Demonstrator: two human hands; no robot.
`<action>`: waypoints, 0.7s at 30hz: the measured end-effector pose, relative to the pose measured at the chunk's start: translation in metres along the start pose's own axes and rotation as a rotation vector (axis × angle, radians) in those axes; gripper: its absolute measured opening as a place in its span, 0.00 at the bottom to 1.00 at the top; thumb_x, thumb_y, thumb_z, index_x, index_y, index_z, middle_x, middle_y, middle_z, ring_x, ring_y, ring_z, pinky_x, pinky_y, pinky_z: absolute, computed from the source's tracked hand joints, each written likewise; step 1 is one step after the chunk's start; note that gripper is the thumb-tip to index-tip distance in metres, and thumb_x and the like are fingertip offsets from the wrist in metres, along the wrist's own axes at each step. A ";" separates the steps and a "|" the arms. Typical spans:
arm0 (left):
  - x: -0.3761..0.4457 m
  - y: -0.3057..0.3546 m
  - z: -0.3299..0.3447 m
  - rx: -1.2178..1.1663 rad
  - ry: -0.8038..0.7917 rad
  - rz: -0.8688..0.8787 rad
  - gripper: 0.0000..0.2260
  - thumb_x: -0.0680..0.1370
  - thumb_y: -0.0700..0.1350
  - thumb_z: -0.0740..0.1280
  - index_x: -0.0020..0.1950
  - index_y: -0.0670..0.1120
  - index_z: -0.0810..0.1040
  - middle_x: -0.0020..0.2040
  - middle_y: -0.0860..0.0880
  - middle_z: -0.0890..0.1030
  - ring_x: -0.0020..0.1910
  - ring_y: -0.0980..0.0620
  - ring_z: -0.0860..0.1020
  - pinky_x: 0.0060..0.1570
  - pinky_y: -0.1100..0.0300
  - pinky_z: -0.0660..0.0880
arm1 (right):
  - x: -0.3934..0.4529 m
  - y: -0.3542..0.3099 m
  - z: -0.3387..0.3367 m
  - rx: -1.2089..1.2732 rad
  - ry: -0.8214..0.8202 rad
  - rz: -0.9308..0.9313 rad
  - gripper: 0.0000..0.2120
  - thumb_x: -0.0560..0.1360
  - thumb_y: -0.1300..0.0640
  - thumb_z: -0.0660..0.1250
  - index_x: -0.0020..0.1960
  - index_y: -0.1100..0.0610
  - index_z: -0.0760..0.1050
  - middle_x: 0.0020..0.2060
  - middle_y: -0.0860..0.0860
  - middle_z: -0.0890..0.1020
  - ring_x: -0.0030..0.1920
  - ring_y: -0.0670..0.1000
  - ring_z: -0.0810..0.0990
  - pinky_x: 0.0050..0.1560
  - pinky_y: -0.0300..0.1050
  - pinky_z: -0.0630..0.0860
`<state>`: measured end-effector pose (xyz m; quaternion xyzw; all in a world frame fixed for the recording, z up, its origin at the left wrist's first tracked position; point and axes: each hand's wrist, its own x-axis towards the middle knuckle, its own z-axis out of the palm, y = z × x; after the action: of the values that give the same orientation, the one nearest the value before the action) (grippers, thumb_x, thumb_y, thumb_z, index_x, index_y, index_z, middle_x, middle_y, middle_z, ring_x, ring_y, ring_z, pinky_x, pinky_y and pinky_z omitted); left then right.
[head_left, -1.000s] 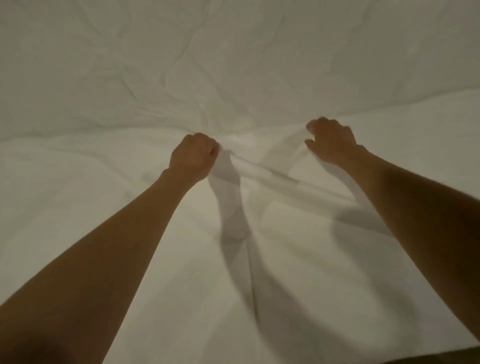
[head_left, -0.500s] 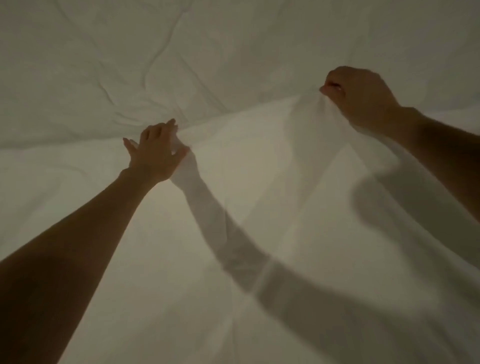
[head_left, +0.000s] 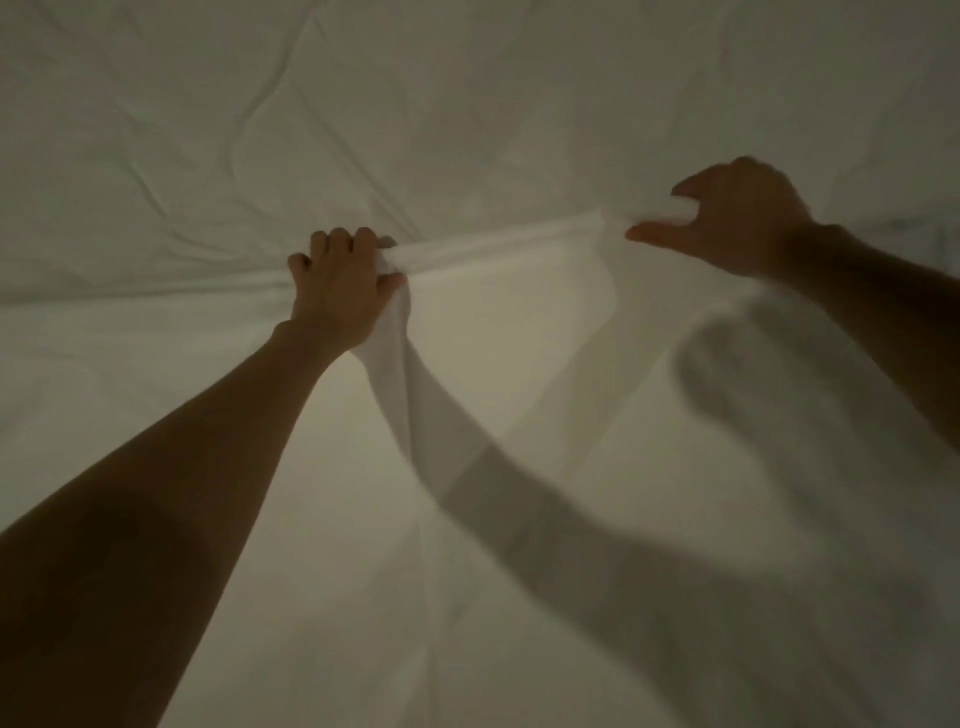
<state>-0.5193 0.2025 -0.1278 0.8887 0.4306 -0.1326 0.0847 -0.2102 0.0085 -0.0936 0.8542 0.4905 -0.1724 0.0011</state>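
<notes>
A white sheet (head_left: 519, 364) covers the near part of the view, and its far edge runs as a bunched band between my two hands. My left hand (head_left: 337, 291) grips that edge left of centre, fingers curled over the fabric with a fold hanging below the thumb. My right hand (head_left: 737, 218) holds the same edge further right and a little higher, thumb under and fingers over the gathered cloth. The stretch of edge between the hands is pulled fairly taut.
Beyond the held edge lies a wrinkled white bedding surface (head_left: 363, 104) that fills the whole far part of the view. Shadows of my arms fall across the near sheet. The light is dim.
My left hand, open half a second ago, has closed on the sheet's edge. My right hand has dropped lower with the edge, and the fabric between the hands has gathered into a band.
</notes>
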 end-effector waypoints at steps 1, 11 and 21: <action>0.001 0.000 -0.001 -0.019 -0.016 -0.055 0.21 0.79 0.53 0.63 0.64 0.40 0.68 0.61 0.37 0.71 0.62 0.38 0.68 0.60 0.43 0.63 | 0.000 0.002 0.011 -0.023 0.028 0.010 0.31 0.72 0.29 0.60 0.50 0.58 0.77 0.46 0.58 0.81 0.49 0.60 0.78 0.51 0.51 0.71; -0.047 0.114 0.016 -0.006 -0.070 0.090 0.32 0.81 0.55 0.55 0.79 0.52 0.41 0.79 0.47 0.38 0.77 0.41 0.40 0.64 0.26 0.51 | -0.009 -0.022 0.034 -0.173 0.096 0.075 0.24 0.76 0.54 0.63 0.69 0.61 0.63 0.66 0.61 0.68 0.67 0.61 0.67 0.66 0.62 0.59; -0.173 0.180 0.051 0.005 -0.335 0.094 0.35 0.80 0.62 0.53 0.78 0.53 0.35 0.77 0.45 0.32 0.74 0.35 0.34 0.66 0.27 0.56 | -0.228 -0.046 0.114 -0.049 -0.160 -0.018 0.25 0.77 0.50 0.51 0.73 0.53 0.65 0.74 0.55 0.65 0.74 0.59 0.63 0.62 0.71 0.65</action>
<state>-0.4885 -0.0496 -0.1163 0.8735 0.3683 -0.2758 0.1589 -0.3871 -0.1782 -0.1256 0.8329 0.5007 -0.2280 0.0597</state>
